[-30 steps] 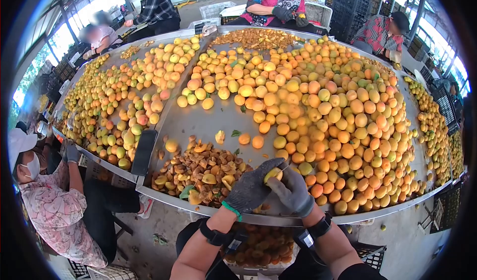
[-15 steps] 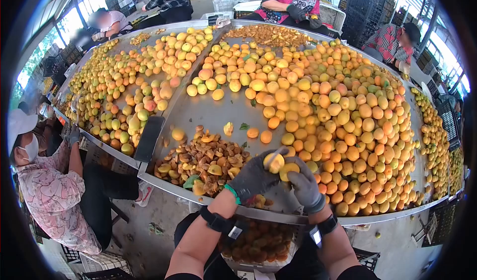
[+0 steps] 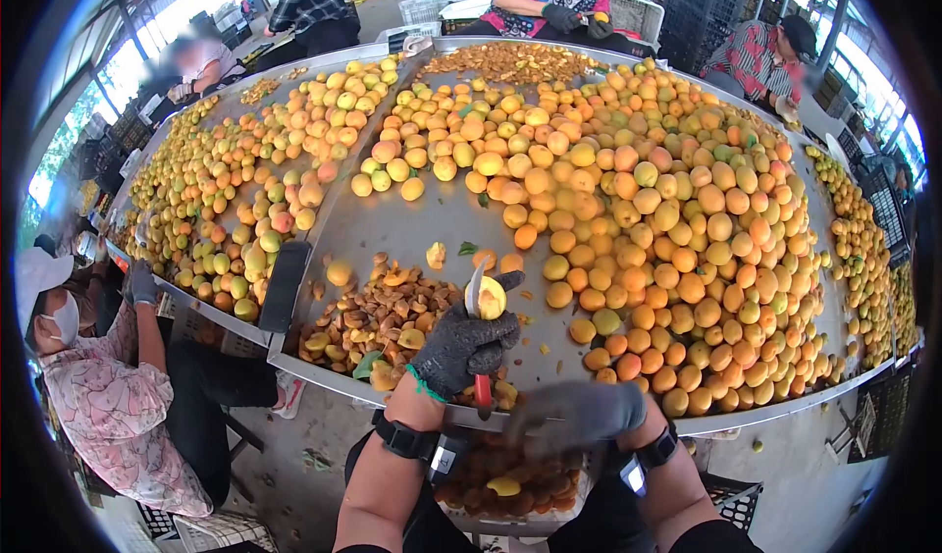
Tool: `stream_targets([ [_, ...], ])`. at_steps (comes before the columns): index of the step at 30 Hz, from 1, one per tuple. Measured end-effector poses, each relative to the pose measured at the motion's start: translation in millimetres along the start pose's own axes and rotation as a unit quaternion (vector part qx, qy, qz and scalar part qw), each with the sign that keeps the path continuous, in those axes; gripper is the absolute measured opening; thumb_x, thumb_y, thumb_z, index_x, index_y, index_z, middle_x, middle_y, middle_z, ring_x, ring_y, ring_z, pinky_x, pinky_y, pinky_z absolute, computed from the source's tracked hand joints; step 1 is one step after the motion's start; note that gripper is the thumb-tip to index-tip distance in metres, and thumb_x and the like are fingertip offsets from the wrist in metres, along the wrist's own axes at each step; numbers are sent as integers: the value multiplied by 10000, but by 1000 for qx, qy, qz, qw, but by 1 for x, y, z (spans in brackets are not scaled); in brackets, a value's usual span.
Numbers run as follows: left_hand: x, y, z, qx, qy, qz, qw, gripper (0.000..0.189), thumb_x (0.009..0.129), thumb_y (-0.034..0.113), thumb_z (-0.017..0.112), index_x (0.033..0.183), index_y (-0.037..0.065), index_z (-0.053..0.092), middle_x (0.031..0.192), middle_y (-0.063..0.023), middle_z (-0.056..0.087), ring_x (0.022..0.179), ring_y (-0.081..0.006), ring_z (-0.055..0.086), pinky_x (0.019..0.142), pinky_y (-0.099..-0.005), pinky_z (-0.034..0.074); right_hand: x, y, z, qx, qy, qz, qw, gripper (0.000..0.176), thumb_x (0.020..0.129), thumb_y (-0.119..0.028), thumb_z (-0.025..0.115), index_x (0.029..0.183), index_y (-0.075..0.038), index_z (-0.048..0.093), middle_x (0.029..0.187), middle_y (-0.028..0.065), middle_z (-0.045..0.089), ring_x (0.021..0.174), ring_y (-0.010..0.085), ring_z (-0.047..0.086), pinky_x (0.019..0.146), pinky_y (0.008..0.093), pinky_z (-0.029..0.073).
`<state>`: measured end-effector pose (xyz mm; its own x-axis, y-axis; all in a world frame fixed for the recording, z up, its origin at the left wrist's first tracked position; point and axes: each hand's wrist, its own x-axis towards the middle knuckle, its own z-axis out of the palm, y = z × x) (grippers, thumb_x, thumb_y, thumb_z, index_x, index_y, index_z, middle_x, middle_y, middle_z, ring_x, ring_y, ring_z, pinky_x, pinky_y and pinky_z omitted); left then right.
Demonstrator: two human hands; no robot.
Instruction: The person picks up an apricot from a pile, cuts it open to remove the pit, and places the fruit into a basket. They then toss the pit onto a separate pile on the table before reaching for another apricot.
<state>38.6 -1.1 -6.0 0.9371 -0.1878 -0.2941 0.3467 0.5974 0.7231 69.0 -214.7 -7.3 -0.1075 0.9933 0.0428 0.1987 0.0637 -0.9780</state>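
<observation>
My left hand (image 3: 459, 349), in a dark glove, is closed around a knife (image 3: 475, 293) with a red handle, and a cut apricot half (image 3: 490, 299) sits beside the blade. Gloved too, my right hand (image 3: 579, 418) is smeared by motion over the table's front edge; its fingers cannot be made out. Below it, a crate of apricot halves (image 3: 510, 484) stands between my knees, one bright yellow half (image 3: 504, 485) on top. A heap of brownish cut pieces (image 3: 388, 317) lies left of my left hand.
The metal table (image 3: 392, 224) bears a large pile of whole apricots (image 3: 687, 229) at right and more at left beyond a divider. A dark block (image 3: 285, 283) rests on the divider. Co-workers sit around the table, one in a pink patterned shirt (image 3: 103, 376) at left.
My hands have moved apart. The right one has dropped toward the crate, away from the left, where one half remains. A bright yellow half now shows in the crate. The view has shifted slightly.
</observation>
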Motion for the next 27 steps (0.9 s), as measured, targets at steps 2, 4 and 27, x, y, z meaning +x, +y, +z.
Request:
stream_targets([
  [2, -1, 1, 4, 20, -19, -23, 999, 623, 861, 32, 609, 1428, 122, 368, 786, -25, 562, 456, -43, 397, 394, -178, 307, -12, -1, -14, 197, 296, 156, 922, 333, 940, -258, 580, 1169, -17, 579, 1058, 69, 621, 1012, 115, 560, 861, 244, 445],
  [4, -1, -1, 14, 39, -40, -48, 997, 609, 860, 41, 619, 1416, 150, 393, 801, -22, 565, 486, -50, 437, 412, -177, 336, 0, -5, -19, 230, 404, 106, 879, 366, 944, -238, 582, 1233, -21, 525, 1091, 57, 603, 1025, 110, 551, 877, 244, 441],
  [27, -8, 5, 14, 7, 65, 18, 998, 542, 893, 81, 590, 1407, 134, 427, 712, -27, 535, 433, -56, 352, 370, -187, 263, 17, 1, -12, 436, 490, 24, 755, 304, 944, -210, 567, 1207, -60, 540, 968, -9, 576, 796, 67, 529, 654, 204, 435],
])
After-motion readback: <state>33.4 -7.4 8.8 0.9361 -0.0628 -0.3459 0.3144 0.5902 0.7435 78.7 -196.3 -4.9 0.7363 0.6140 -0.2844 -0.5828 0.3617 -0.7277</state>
